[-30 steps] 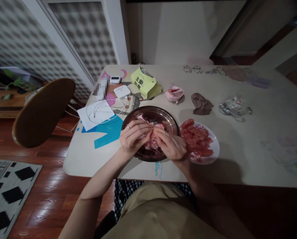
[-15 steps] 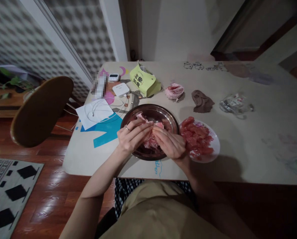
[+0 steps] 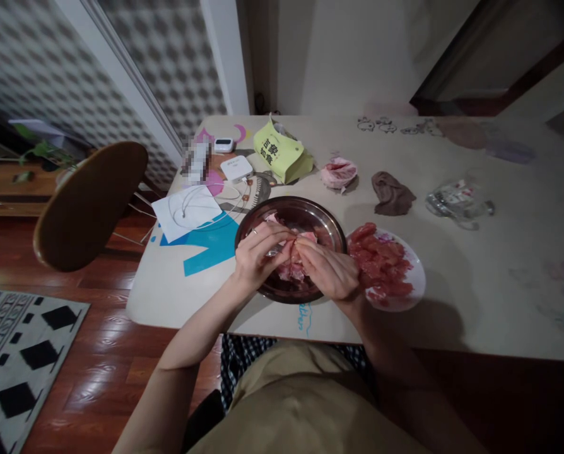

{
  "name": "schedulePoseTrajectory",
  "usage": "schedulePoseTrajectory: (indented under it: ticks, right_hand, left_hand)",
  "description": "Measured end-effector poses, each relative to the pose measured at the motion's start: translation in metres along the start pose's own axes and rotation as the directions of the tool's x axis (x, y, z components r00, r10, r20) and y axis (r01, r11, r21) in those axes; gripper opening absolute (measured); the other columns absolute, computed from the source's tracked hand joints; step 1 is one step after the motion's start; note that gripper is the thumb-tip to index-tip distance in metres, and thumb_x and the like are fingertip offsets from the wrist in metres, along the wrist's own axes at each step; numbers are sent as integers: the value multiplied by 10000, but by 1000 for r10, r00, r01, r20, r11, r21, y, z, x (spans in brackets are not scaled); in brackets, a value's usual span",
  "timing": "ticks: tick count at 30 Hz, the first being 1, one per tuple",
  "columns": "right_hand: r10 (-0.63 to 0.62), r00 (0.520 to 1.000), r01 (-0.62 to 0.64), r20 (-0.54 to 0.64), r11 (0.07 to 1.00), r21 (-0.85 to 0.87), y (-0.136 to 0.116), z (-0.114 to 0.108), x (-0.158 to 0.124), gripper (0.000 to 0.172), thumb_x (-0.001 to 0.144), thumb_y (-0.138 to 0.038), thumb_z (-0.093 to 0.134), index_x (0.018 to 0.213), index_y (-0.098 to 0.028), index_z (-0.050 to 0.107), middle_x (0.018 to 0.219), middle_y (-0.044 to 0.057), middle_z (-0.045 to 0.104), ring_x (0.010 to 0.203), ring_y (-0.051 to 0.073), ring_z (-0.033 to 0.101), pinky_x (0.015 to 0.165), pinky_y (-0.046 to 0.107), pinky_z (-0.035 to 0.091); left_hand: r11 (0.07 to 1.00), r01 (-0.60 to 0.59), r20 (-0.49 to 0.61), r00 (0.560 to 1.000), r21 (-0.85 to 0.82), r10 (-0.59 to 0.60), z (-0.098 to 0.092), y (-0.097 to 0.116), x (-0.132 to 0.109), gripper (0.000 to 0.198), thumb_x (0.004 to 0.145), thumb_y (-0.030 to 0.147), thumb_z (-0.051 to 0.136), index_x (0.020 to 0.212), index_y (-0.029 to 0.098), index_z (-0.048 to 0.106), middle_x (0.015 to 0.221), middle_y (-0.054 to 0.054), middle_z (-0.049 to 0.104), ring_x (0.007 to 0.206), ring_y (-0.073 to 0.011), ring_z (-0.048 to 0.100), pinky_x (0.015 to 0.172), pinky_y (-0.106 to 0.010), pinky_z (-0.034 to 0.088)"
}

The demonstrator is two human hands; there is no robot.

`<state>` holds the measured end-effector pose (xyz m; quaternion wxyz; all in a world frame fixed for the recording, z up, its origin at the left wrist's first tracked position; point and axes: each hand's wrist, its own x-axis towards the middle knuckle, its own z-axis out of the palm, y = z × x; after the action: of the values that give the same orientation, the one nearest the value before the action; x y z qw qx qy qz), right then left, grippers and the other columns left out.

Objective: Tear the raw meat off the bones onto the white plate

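A round steel bowl [image 3: 337, 233] stands near the front edge of the table, with pieces of raw meat [image 3: 291, 271] inside. Over it, my left hand [image 3: 263, 252] pinches some of the meat, a ring on one finger. My right hand [image 3: 329, 268] grips the same meat from the other side, its fingertips meeting those of the left. Both hands partly hide what lies between them. Right of the bowl is a white plate [image 3: 418, 277] heaped with strips of raw red meat [image 3: 381, 261], close to my right wrist.
Behind the bowl are a yellow-green bag [image 3: 284, 154], a pink-white crumpled bundle [image 3: 339, 174], a brown cloth [image 3: 393, 193] and a clear glass vessel [image 3: 459, 200]. A white box with a cable [image 3: 237, 168] and white paper [image 3: 187, 211] lie left. A chair [image 3: 90, 205] stands beyond the table's left end.
The view has shifted a little, so the whole table appears slightly further right. My fingers have moved slightly on the meat; both hands still hold it over the bowl.
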<state>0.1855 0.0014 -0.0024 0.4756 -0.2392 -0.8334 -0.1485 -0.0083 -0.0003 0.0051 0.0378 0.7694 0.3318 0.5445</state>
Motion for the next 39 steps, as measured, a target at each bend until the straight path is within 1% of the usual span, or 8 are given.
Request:
schedulePoseTrajectory:
  ticks: [3,7,10,14,21,28,33,39]
  right_hand:
    - [-12,1000,12,-18,1000,16,2,1,-2,393,996,-57,628,1389,-54,622,1130,131,814,1060,196,797,993,252,645]
    - [-3,1000,4,-18,999,47,3,1,-3,434,983,-73,654,1415,-90,615,1162,120,809,1062,204,797,966,269,661]
    - [98,994,-94,-38,990,104,1,2,1,400,960,-59,688,1352,-132,659,1116,94,821,1009,184,806,959,249,655]
    - [303,953,-294,-15,935,200,-4,4,9,311,965,-60,679,1255,-170,700,1119,91,818,1031,187,800,995,289,647]
    - [363,931,-362,29,913,189,-9,4,10,260,989,-67,619,1172,-204,742,1095,63,825,986,186,809,957,287,657]
    - [252,968,-251,0,965,70,-6,2,1,295,966,-38,657,1229,-163,703,1103,83,822,1011,172,801,993,249,629]
    - [127,992,-127,26,992,7,-5,-2,1,320,985,-73,654,1300,-114,687,1151,124,810,1057,199,796,994,263,638]
    - [79,996,-79,43,997,0,-4,-5,1,317,983,-70,656,1294,-113,704,1177,128,803,1067,208,796,980,259,654]
  left_hand:
    - [999,29,-14,999,-18,-29,2,3,2,118,973,146,685,1072,185,735,986,-55,789,963,-164,744,904,-318,620]
    - [998,68,0,998,-17,-68,2,4,3,89,978,163,686,1046,180,740,958,-50,786,941,-159,745,915,-312,617]
    - [998,32,24,999,46,-33,1,2,1,129,983,152,678,1096,187,728,1015,-54,788,987,-163,742,925,-308,617]
    - [987,-57,67,997,149,47,-2,-3,-5,232,972,124,685,1200,168,698,1137,-85,782,1078,-190,729,961,-324,619]
    - [982,-104,95,991,157,90,-2,-7,-12,347,999,122,642,1340,182,658,1238,-87,764,1191,-196,706,1058,-354,612]
    - [993,-86,93,993,76,78,-2,-3,-5,395,968,107,692,1354,187,672,1281,-92,758,1235,-205,712,1065,-378,630]
    - [989,-118,97,989,91,109,-3,-3,-8,400,963,109,702,1356,176,675,1275,-93,769,1250,-212,715,1064,-372,639]
    - [983,-136,92,988,119,126,-4,0,-9,352,947,97,718,1295,140,702,1236,-112,785,1212,-213,740,1026,-352,655]
